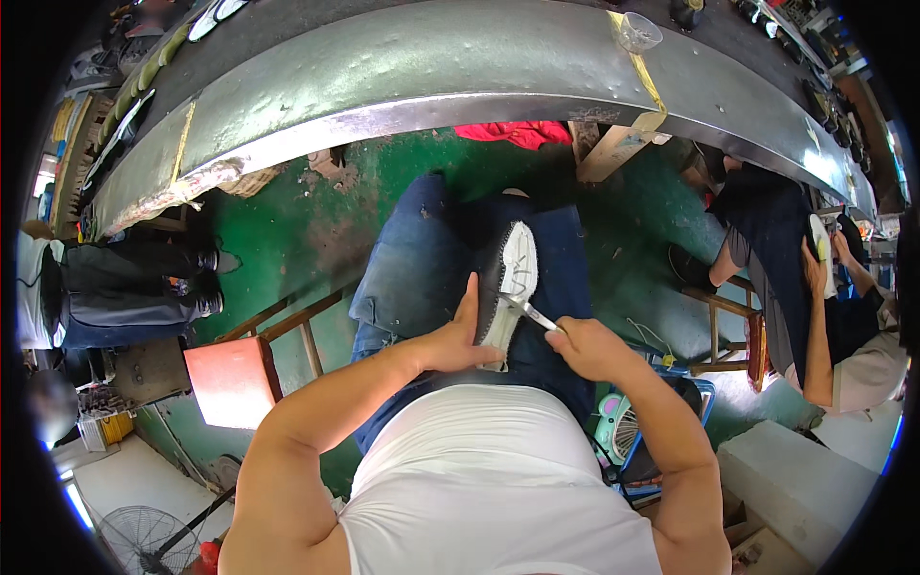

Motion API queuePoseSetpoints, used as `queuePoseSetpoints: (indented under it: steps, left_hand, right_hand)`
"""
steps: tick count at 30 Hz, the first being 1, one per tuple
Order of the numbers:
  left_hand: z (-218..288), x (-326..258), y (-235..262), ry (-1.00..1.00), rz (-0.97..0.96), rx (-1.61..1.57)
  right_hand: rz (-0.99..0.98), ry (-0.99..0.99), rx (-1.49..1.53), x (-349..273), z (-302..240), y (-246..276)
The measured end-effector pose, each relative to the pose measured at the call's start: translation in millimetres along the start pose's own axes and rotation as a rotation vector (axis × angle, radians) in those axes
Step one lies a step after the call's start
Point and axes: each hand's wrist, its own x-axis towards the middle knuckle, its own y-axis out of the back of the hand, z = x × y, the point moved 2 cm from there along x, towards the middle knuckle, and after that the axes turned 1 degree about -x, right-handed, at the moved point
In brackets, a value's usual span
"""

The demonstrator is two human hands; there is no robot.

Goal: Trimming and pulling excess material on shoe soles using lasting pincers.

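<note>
The shoe (520,261) lies on my lap (407,287), pale side up, toe toward the far edge of the lap, heel toward the near one. My left hand (452,345) holds its heel end from the left; the fingers underneath I cannot see. My right hand (592,349) is closed around the tool (534,314), whose tip meets the shoe near its middle. If this tip slips, it could scratch the shoe or hurt my left index finger (471,295), close beside. The soft lap could also let the shoe roll.
</note>
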Motion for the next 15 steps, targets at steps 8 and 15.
queuePoseSetpoints:
  steps: [8,15]
  left_hand:
    - [5,-22,24,-0.038,0.101,-0.656]
    - [169,-24,129,-0.312,0.217,-0.588]
  right_hand:
    - [0.203,-0.165,0.761,-20,57,-43]
    - [0.081,-0.167,0.886,-1,79,-37]
